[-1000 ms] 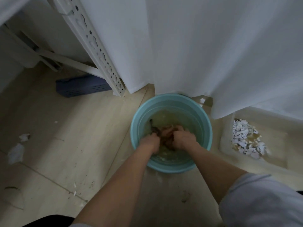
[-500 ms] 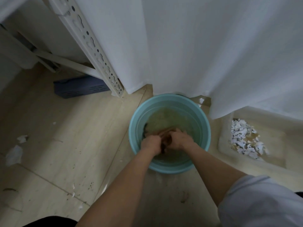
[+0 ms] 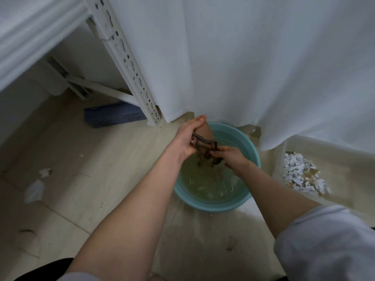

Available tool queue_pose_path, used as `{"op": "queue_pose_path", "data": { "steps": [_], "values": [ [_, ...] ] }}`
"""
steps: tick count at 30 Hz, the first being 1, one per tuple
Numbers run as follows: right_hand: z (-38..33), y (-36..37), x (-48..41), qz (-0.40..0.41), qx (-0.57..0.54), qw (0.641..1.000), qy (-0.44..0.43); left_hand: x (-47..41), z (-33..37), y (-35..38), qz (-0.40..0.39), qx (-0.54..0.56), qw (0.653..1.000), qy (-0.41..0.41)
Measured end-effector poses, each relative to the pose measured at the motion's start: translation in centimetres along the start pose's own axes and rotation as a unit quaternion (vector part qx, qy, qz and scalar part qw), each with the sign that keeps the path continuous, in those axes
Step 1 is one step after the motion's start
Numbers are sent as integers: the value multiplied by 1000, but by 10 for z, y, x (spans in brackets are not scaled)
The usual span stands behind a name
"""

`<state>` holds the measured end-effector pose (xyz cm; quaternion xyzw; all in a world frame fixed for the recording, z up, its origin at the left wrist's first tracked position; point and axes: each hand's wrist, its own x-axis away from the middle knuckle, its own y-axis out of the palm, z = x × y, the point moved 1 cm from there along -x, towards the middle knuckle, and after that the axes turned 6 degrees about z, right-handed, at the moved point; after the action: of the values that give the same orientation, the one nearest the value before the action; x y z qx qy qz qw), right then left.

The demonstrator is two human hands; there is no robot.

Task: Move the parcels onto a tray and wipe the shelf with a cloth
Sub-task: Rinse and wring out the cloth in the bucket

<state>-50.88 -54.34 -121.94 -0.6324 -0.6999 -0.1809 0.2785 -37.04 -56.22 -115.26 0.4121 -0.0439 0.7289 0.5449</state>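
Step in hand: judged to be wringing of the cloth over the basin, ahead of the wiping; parcels and tray are not in view.
Right hand (image 3: 229, 157): nearer of the two, above the basin's middle; the cloth's lower end is gripped in curled fingers.
Left hand (image 3: 187, 136): at the basin's 11 o'clock, partly beyond the rim; the cloth's upper end is gripped.
Cloth (image 3: 205, 133): brown, dark-edged, wet; held taut between both hands. Whether its lower end touches the water cannot be told.
Risk, drips: with the upper end held past the rim, water may be shed onto the floor (image 3: 85, 199) at 11 o'clock.
Risk, curtain: the white curtain (image 3: 243, 67) hangs just beyond the basin at 12 o'clock; its hem could be splashed by a hard twist.
Risk, smearing: the water looks dirty, so grime may be carried back to the shelf if the cloth is poorly wrung.
Risk, spill: the basin could be tipped if the rim is leaned on.
Basin (image 3: 252, 153): teal, round, on the floor; partly filled with murky yellowish water (image 3: 211, 185).
Box (image 3: 284, 147): pale, open, at the basin's 3 o'clock; torn white paper (image 3: 298, 171) is held, with some brownish bits.
Crate (image 3: 115, 116): blue, slotted, at the basin's 10 o'clock, under the rack; contents cannot be seen.
Shelf (image 3: 30, 41): white, farthest, at 10 o'clock; seen edge-on, its top hidden.
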Motion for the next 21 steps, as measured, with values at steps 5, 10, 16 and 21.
{"op": "queue_pose_path", "data": {
  "steps": [5, 10, 16, 21],
  "values": [
    [-2, -8, -4, 42, -133, 989, 46, 3, 9, -24, 5, 84, 996, -36],
    [6, -4, -16, 112, -57, 992, 1, -18, -26, -54, 206, -228, 950, 55],
    [34, 0, -34, 72, 412, 908, -34, -48, -84, -78, 83, -745, 659, 61],
    [58, 20, -36, -134, 576, 806, -15, -55, -123, -81, -153, -830, 537, 3]
  ]
}}
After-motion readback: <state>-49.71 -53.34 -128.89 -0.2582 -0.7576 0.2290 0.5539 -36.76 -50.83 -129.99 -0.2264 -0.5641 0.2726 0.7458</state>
